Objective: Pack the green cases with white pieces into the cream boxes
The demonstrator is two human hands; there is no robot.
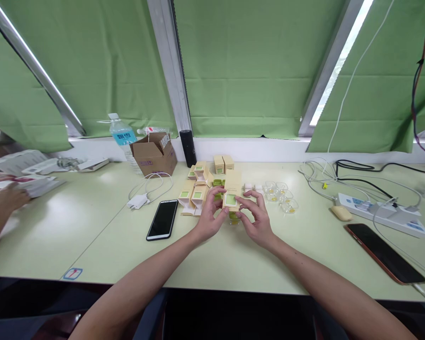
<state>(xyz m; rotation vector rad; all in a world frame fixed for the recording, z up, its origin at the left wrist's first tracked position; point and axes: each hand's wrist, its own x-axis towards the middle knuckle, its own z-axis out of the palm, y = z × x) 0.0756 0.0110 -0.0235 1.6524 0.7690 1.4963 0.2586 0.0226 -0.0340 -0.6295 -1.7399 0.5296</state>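
Between both hands is a small tan cardboard box (233, 183) with a green square on its front and a raised flap at the top. My left hand (213, 215) grips its left side, fingers curled round the edge. From the right, my right hand (258, 218) holds the box with thumb and fingertips. Just below the box, a green and clear piece (234, 218) shows, partly hidden. Several open tan boxes (197, 194) lie to the left. Small green pieces (217, 182) sit behind my left hand. Clear plastic cups (280, 192) with yellow spots stand to the right.
Two closed tan boxes (223, 163) stand at the back, near a black cylinder (187, 148) and a brown carton (154, 156). Phones lie left (162, 220) and right (384, 252), beside a power strip (378, 215) with loose cables. Another person's hand (9, 200) is at far left.
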